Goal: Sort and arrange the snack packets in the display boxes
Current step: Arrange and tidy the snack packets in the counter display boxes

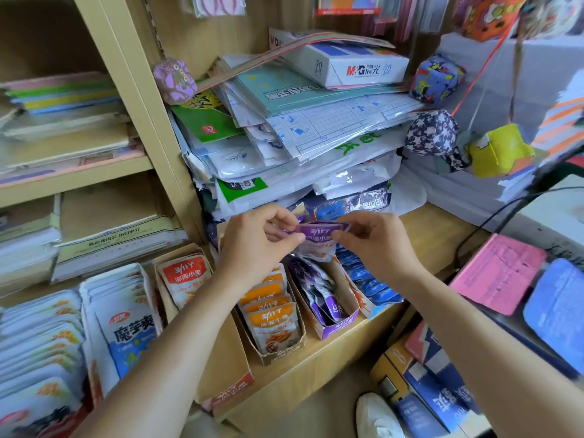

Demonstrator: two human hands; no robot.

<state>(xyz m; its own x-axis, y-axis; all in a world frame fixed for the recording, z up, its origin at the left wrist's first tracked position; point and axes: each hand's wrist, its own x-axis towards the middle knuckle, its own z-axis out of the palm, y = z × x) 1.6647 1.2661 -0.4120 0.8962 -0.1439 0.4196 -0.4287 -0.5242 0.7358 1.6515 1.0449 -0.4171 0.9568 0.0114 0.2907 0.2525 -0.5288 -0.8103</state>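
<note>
Just above the purple display box [339, 325], the left hand [259, 238] pinches the left edge of a purple snack packet [317, 235] and the right hand [376, 245] pinches its right edge. Furthest left of that box a carton [227, 358] holds one red packet [186, 279], then a nearer carton [284, 352] is packed with orange packets [275, 317]; the purple box itself holds loose purple packets [319, 289], and right of it blue packets [373, 282] sit in a row

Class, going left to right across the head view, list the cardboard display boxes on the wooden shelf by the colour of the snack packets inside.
Cardboard box of white-and-blue packets, cardboard box with a red packet, cardboard box of orange packets, cardboard box of purple packets, cardboard box of blue packets.
</note>
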